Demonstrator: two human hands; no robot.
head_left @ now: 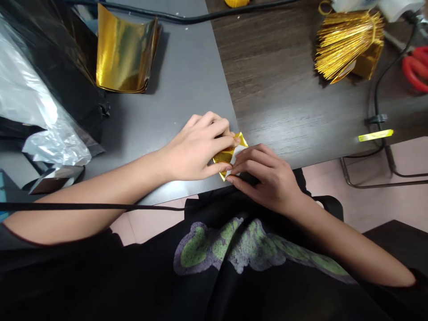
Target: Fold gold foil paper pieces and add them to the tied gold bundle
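Note:
A small piece of gold foil paper [224, 156] with a whitish underside lies at the table's front edge, between my hands. My left hand [200, 145] presses on its left part, fingers bent and fingertips on the foil. From the right, my right hand [267, 174] pinches the paper's white folded part between thumb and fingers. The thumbs of both hands are close together near the lower edge of the paper. My right fingers hide part of the sheet.
A curved stack of gold sheets [125, 51] stands back left, beside black and clear plastic bags [43, 102]. Back right are a tied gold foil bundle [349, 44], red scissors handles [416, 69] and a cable with a yellow tag [375, 135]. Another black cable [187, 20] crosses the back.

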